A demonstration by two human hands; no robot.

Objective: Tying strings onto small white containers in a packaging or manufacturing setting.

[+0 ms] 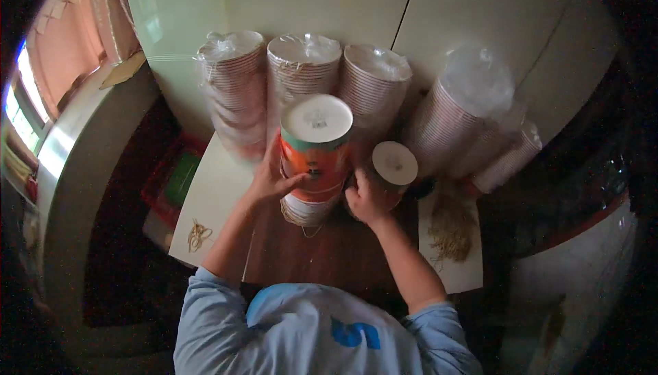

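Observation:
In front of me stands a stack of paper tubs (319,159), upside down, with an orange and green printed wall and a white base on top. Several pale rims show at its bottom, and a thin band seems to run round it. My left hand (271,179) grips the stack's left side, thumb across the front and fingers behind. Close by its right side is my right hand (367,197), fingers curled in; what they pinch is too small or hidden. Just beyond that hand sits another upside-down paper tub (395,164), with a round white base.
Tall plastic-wrapped stacks of paper tubs (236,94) line the back, and more wrapped stacks (459,107) lean at the right. A pile of rubber bands (451,227) lies on the right; a few loose rubber bands (199,236) lie left. A red crate (164,190) is beside the table.

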